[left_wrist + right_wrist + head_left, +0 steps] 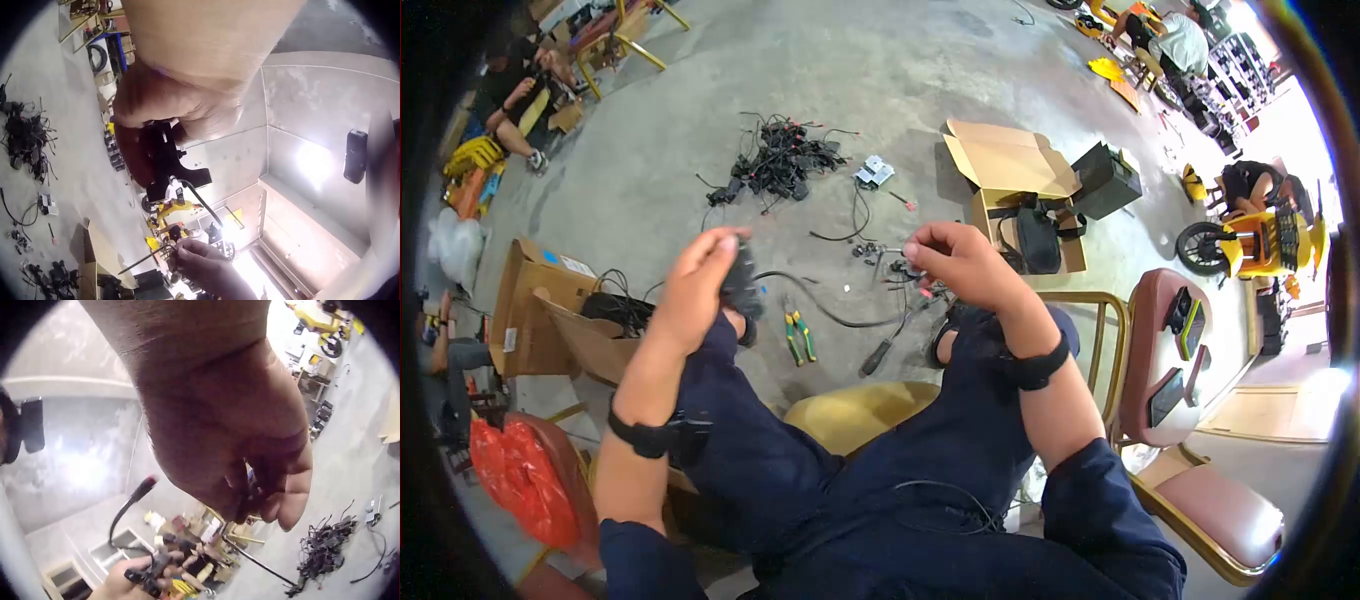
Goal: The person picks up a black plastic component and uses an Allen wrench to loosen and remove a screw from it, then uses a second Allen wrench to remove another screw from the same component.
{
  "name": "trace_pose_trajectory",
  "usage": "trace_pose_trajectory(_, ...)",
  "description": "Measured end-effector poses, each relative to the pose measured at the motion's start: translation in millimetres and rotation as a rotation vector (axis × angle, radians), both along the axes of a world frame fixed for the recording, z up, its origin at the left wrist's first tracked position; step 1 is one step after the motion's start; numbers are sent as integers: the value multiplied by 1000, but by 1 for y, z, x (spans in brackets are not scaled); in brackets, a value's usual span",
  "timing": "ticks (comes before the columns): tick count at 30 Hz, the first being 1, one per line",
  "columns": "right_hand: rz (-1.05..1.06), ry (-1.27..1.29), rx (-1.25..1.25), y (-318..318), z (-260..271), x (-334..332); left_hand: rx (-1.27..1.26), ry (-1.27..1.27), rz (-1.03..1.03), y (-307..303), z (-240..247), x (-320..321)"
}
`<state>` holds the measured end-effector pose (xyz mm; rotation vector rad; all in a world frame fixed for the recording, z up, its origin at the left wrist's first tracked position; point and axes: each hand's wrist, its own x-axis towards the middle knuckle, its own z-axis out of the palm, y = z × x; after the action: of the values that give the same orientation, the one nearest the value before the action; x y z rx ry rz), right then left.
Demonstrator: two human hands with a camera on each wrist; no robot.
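My left hand [692,290] grips a black part with a cable [742,285], held up over my left knee. The left wrist view shows this part as a dark, bracket-like shape partly hidden by my fingers, and in the right wrist view its cable [119,515] ends in a red tip. Between thumb and fingers my right hand [965,262] pinches a thin, bent metal rod, apparently a hex key [142,260]. Its far end points away from the fingers. The two hands are apart, at about the same height over the floor.
On the floor lie green-handled pliers [799,335], a screwdriver [877,355], small loose parts [865,248] and a heap of black wired parts [778,165]. Open cardboard boxes stand left [550,310] and right [1010,165]. A chair [1175,350] is at my right; other people sit farther off.
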<state>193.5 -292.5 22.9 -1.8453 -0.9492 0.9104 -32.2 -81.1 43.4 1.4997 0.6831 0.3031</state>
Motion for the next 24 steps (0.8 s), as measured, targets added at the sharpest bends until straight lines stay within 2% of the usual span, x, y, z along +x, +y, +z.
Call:
trace_pose_trajectory(1, -74, 301, 79, 0, -5, -1, -51, 26, 33, 1, 12, -11)
trace_pose_trajectory(3, -76, 382, 209, 4, -12, 0, 54, 67, 48, 0, 44, -33)
trace_pose_trajectory(5, -55, 590, 393, 6, -11, 2, 1, 188, 27, -5, 82, -51)
trace_pose_trajectory(9, -28, 758, 452, 1, -7, 5, 145, 345, -62, -16, 118, -70)
trace_pose_trajectory(14, -35, 621, 542, 0, -15, 5, 224, 499, -264, -30, 104, -92)
trace_pose_trajectory(16, -39, 590, 549, -3, -11, 3, 160, 494, -241, -30, 102, -102)
trace_pose_trajectory(18, -68, 783, 530, -6, -5, 4, 148, 497, -235, -29, 105, -115)
trace_pose_trajectory(20, -72, 817, 481, -8, -3, 8, 244, 589, -356, -18, 109, -141)
trace_pose_trajectory(21, -79, 846, 438, -9, -2, 11, 242, 590, -352, -17, 113, -154)
trace_pose_trajectory(23, -99, 873, 445, -8, -5, 15, 66, 797, -204, -17, 126, -181)
trace_pose_trajectory(24, -101, 879, 442, -7, -8, 20, 64, 798, -199, -15, 132, -196)
